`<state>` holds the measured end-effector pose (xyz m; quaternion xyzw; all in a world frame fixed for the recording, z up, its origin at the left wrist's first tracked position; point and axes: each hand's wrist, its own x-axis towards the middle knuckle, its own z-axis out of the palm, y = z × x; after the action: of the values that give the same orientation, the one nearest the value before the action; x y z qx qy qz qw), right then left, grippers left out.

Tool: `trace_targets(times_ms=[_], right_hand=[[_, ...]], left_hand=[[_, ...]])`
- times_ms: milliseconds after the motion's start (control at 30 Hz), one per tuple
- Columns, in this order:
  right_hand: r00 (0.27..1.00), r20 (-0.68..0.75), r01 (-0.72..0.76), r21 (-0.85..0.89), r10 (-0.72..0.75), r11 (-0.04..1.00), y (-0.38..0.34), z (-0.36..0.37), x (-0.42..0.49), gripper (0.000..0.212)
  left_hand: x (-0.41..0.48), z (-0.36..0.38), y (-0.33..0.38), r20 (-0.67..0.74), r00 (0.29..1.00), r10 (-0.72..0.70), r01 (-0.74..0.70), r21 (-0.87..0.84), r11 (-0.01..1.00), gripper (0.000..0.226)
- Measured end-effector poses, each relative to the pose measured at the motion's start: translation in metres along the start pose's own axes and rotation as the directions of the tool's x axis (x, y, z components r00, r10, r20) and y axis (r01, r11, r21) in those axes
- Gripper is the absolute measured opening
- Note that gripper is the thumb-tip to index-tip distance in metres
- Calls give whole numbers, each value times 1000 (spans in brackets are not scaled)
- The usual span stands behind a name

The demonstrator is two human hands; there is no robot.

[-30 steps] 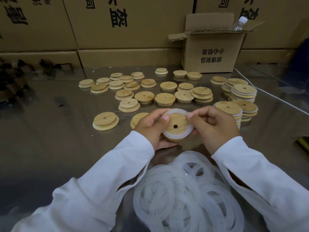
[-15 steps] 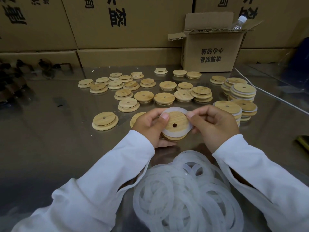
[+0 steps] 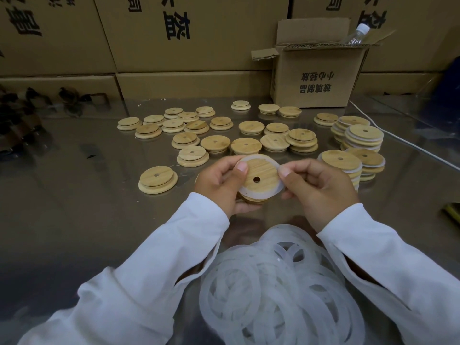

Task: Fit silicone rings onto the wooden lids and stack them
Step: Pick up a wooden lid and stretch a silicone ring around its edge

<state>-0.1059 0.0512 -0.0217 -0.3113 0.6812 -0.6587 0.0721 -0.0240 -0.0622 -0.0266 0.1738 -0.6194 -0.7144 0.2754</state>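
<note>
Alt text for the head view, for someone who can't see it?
Left hand and right hand hold a wooden lid with a silicone ring around it, over a shiny table. Loose rings lie piled nearest; bare lids spread beyond, ringed stacks at right, boxes behind.

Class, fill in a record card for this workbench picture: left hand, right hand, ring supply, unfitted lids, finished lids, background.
Left: left hand grips the wooden lid, thumb on top.
Right: right hand pinches the silicone ring at the lid's right edge.
Supply: loose rings piled on the table, nearest the person.
Unfitted: bare lids spread beyond the hands, some doubled up.
Finished: ringed lids stacked at the right.
Background: open cardboard box holding a plastic bottle.
</note>
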Motion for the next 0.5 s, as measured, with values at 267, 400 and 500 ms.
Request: trace_targets(times_ms=[267, 400, 500], right_hand=[[988, -125, -89, -15, 87, 996, 5, 10, -4, 10], [970, -177, -172, -3, 169, 985, 7, 7, 0, 13], [962, -190, -200, -2, 196, 980, 7, 5, 2, 16]], left_hand=[[0, 2, 0, -32, 997, -69, 63, -166, 984, 12], [0, 3, -1, 62, 993, -105, 116, -218, 969, 22], [1, 2, -4, 89, 989, -115, 125, -122, 985, 28]])
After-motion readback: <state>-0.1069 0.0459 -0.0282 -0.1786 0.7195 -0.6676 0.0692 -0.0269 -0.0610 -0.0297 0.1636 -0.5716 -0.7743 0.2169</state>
